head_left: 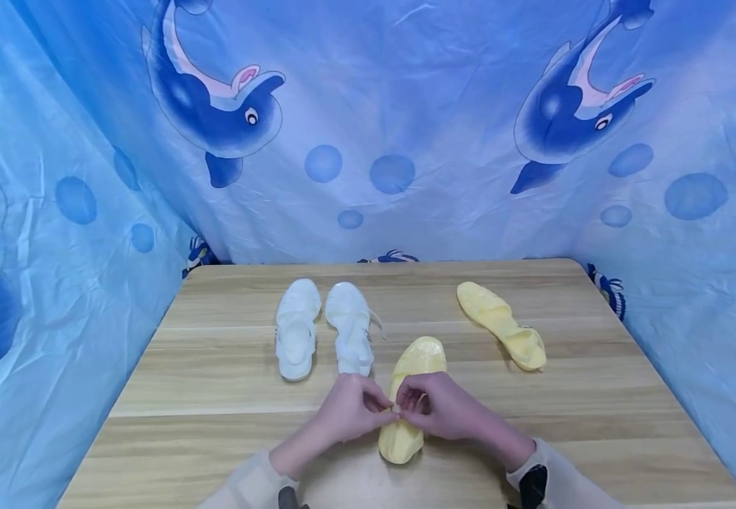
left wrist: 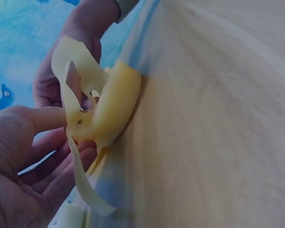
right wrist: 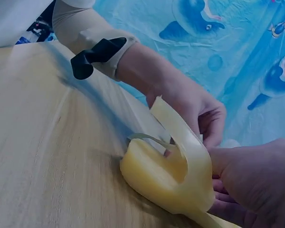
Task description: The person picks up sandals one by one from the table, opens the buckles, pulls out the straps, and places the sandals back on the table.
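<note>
A yellow sandal [head_left: 426, 355] lies on the table in front of me, toe pointing away. Over its left side, my left hand [head_left: 350, 410] pinches the ankle strap between thumb and fingers. My right hand [head_left: 442, 406] meets it from the other side, thumb and forefinger pinching at the same strap. In the left wrist view a loose strap end [left wrist: 84, 190] hangs down past the left fingers, and the heel cup [left wrist: 121, 90] faces the camera. The right wrist view shows the raised back strap [right wrist: 180, 128]; the right fingertips are partly hidden behind it.
Another yellow sandal [head_left: 487, 307] lies at the back right, turned at a slant. Two white sandals [head_left: 298, 314] stand side by side at the back left, the right one's strap sticking out. A blue dolphin-print curtain [head_left: 368, 106] surrounds the wooden table [head_left: 215, 438].
</note>
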{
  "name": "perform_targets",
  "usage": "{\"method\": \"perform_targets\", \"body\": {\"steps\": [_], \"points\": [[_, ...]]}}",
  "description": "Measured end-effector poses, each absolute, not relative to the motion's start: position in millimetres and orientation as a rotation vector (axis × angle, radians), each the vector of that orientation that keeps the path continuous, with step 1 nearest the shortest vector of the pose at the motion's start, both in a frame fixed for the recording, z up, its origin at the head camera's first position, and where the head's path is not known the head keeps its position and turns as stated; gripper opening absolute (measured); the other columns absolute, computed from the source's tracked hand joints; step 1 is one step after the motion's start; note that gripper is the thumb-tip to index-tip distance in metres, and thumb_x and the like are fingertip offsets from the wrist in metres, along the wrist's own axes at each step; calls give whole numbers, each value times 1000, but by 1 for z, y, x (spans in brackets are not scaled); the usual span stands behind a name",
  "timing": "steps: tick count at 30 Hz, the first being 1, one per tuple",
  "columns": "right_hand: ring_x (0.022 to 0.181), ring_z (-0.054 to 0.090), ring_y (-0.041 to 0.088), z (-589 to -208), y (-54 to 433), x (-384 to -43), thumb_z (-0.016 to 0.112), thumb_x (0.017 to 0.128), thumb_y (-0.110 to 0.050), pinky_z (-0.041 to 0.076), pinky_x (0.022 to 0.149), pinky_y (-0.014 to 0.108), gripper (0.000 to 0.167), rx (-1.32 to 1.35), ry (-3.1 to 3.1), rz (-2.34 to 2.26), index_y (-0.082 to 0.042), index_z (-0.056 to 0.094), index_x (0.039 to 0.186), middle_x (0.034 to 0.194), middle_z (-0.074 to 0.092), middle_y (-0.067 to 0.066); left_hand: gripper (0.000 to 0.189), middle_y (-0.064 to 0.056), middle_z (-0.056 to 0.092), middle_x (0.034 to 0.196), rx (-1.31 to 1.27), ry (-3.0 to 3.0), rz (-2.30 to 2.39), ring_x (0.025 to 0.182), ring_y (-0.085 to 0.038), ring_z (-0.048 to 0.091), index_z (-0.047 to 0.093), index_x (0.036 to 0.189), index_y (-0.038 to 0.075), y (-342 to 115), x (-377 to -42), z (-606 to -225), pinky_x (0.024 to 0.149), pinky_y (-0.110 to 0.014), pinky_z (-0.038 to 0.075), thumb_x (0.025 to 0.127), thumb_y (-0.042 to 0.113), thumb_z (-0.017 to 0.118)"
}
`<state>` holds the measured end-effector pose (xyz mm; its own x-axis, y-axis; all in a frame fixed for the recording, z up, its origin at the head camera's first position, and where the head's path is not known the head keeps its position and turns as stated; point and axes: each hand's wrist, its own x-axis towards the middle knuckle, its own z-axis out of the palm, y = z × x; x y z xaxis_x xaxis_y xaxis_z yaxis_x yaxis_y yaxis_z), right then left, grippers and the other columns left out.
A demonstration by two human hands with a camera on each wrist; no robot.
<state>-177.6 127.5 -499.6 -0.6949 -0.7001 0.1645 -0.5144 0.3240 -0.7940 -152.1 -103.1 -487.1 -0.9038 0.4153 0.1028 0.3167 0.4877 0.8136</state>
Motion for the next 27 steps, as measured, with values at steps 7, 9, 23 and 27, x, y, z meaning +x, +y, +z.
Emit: {"method": "perform_targets", "body": {"steps": [7, 9, 23, 27], "points": [[78, 70, -2, -502, 130, -176, 82, 93, -10, 64, 70, 23, 7, -1079, 2328, -1398, -13, 78, 97, 87, 78, -4, 17, -1, 80, 76, 616, 2605, 1415, 63, 5, 66, 83, 83, 10, -106, -151, -489, 61, -17, 59, 78, 21, 95], [78, 69, -2, -502, 130, -177, 81, 90, -5, 64, 69, 23, 11, -1087, 2328, -1385, -13, 76, 95, 86, 77, -3, 16, -1, 79, 75, 621, 2613, 1415, 62, 5, 66, 83, 83, 10, -105, -152, -490, 61, -17, 59, 79, 21, 95], [84, 71, 3, -502, 131, -177, 80, 96, -17, 65, 72, 25, 6, -1045, 2252, -1407, -17, 76, 100, 91, 77, -2, 16, -1, 78, 73, 625, 2627, 1424, 62, 5, 64, 82, 81, 10, -103, -149, -494, 59, -17, 58, 77, 18, 95], [83, 70, 1, -502, 131, -177, 80, 95, -16, 64, 71, 25, 5, -1047, 2278, -1391, -16, 76, 97, 89, 77, -3, 15, 1, 77, 72, 639, 2639, 1418, 62, 6, 62, 82, 81, 11, -103, -149, -494, 60, -17, 57, 78, 17, 95]]}}
